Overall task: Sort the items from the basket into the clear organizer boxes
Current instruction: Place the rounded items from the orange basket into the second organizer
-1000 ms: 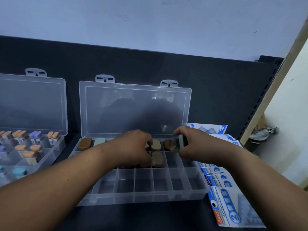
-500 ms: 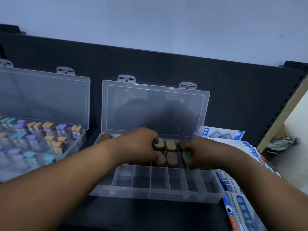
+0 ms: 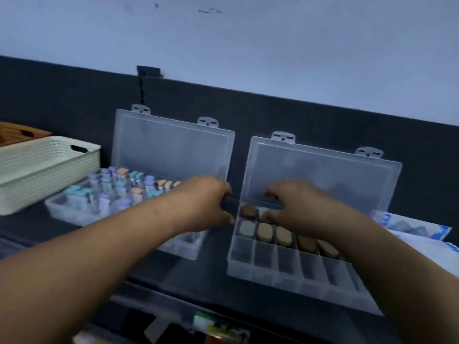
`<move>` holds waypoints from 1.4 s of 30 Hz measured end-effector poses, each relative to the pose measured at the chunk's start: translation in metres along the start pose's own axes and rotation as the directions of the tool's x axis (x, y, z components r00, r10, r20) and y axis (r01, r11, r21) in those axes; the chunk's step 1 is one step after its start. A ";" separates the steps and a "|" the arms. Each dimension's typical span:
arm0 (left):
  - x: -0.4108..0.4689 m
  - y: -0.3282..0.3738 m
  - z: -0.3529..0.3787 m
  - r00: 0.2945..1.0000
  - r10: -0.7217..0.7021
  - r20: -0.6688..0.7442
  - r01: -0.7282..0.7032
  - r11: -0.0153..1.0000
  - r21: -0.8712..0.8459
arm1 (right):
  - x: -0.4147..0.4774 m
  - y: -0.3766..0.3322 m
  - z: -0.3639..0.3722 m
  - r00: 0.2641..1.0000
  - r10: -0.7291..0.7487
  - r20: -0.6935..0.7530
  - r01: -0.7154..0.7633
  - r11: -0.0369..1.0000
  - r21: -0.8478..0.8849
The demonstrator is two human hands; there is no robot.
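Note:
Two clear organizer boxes stand open side by side on a dark shelf. The right box (image 3: 293, 284) holds tan and brown oval pads (image 3: 264, 232) in its back and middle rows; its front row shows no items. My right hand (image 3: 298, 209) hovers over the back row, fingers loosely curled above a pale green pad (image 3: 262, 211), with nothing seen in it. My left hand (image 3: 206, 202) hangs over the gap between the boxes, fingers loosely curled and empty. The left box (image 3: 74, 217) is packed with several small vials (image 3: 119, 187) capped in blue, purple and orange. A white slatted basket (image 3: 44, 175) stands far left.
Both lids lean back against the dark rear panel (image 3: 248, 112). Blue-and-white printed packs (image 3: 422, 232) lie to the right of the right box. Blurred items (image 3: 218, 326) show on a lower level at the bottom edge. A wooden piece (image 3: 19, 132) sits behind the basket.
The view has swung left, bringing the basket in. My right hand set the grey-green pad into the right box and let go. Both hands have shifted left across the box.

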State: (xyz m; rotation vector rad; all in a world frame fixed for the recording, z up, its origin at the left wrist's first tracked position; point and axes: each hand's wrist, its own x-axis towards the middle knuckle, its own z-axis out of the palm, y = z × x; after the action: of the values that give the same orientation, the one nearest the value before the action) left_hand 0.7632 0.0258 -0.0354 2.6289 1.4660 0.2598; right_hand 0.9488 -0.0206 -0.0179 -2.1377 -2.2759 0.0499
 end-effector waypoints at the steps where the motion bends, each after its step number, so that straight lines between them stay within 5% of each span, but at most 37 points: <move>1: -0.011 -0.020 -0.005 0.999 -0.019 -0.029 0.020 0.999 0.036 | 0.006 -0.024 0.000 0.999 -0.031 -0.021 0.031 1.000 -0.002; 12: -0.173 -0.252 -0.072 0.946 -0.281 -0.164 0.316 0.914 0.256 | 0.067 -0.281 0.015 0.954 -0.298 -0.029 0.298 0.954 0.010; 20: -0.231 -0.364 -0.112 0.880 -0.430 -0.203 0.466 0.864 0.190 | 0.124 -0.405 0.002 0.926 -0.378 0.003 0.378 0.925 0.037; 32: -0.196 -0.499 -0.140 0.802 -0.554 -0.224 0.592 0.787 0.172 | 0.258 -0.502 0.003 0.872 -0.490 -0.002 0.489 0.869 0.076; 42: -0.119 -0.602 -0.141 0.870 -0.475 -0.134 0.493 0.851 0.182 | 0.353 -0.558 0.018 0.914 -0.398 0.077 0.394 0.917 0.060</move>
State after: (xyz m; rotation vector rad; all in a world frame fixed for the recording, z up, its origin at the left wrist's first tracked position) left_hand 0.1721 0.2424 -0.0217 2.2967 2.2327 0.1694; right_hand 0.3696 0.2971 -0.0191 -1.6423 -2.6831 0.1868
